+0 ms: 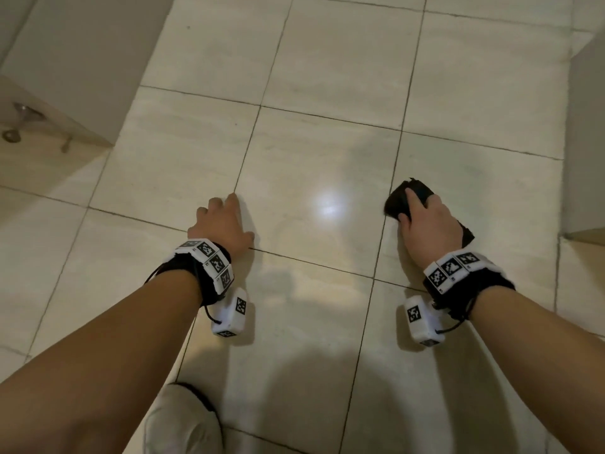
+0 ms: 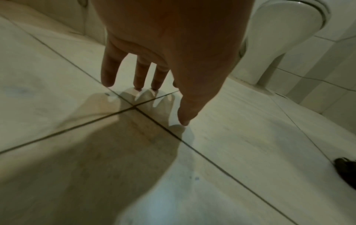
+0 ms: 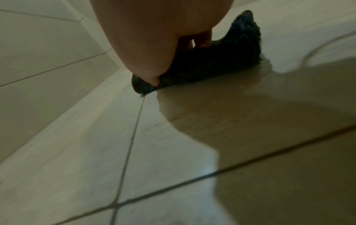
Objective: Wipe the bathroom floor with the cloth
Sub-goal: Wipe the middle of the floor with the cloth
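Fingertips of the spread left hand point(image 1: 226, 224) touch the floor point(image 1: 327, 77); right hand point(image 1: 429, 224) grips the dark cloth point(image 1: 397, 201)

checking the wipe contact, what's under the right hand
A dark cloth lies under the right hand, pressed on the tiled floor. Its middle and the tile beneath are covered; only its ends show.

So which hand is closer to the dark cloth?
Right. The right hand lies on top of the dark cloth, pressing it to the tiled floor. The left hand is off to the side, fingertips on bare tile, not touching it.
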Motion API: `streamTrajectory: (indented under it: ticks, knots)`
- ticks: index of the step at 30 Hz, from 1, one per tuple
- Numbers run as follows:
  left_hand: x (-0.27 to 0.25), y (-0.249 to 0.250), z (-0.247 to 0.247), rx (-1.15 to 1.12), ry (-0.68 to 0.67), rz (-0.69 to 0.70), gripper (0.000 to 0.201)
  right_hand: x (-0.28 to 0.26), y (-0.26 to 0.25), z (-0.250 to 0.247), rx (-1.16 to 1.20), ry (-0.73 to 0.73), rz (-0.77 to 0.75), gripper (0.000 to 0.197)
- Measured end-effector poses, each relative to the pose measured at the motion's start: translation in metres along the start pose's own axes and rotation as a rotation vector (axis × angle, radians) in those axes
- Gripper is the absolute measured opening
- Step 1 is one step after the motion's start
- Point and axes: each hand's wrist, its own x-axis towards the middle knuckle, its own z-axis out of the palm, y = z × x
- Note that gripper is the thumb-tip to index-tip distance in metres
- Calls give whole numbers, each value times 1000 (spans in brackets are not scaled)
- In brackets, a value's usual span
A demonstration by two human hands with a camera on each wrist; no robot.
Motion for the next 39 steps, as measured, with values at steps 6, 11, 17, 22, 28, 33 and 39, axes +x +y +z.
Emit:
streamTrajectory:
  ticks: [6,11,17,22,28,33,39]
  knots:
    - [-69,-20,5,-133,-1,-150,80,5,-65,-9,70,-90,-285,42]
    - [-172,-53,5,-252,41,-341,79,-36,-157,-28,105,-195,-568,34]
    - [-296,-100,33,-339,-24,-543,78,-102,-214,-42,277,-314,-727,42]
    - [-338,-131,79,-461,-39,-585,73,-145,-231,-38,159,-256,-824,38]
    - [-393,-149,145,-621,-21,-573,72,-201,-239,-41,16,-232,-895,36]
    - [-406,-162,194,-624,6,-639,68,-213,-245,-20,-74,-202,-942,36]
    - [-392,-144,234,-611,69,-713,63,-216,-231,31,-293,-141,-1140,40]
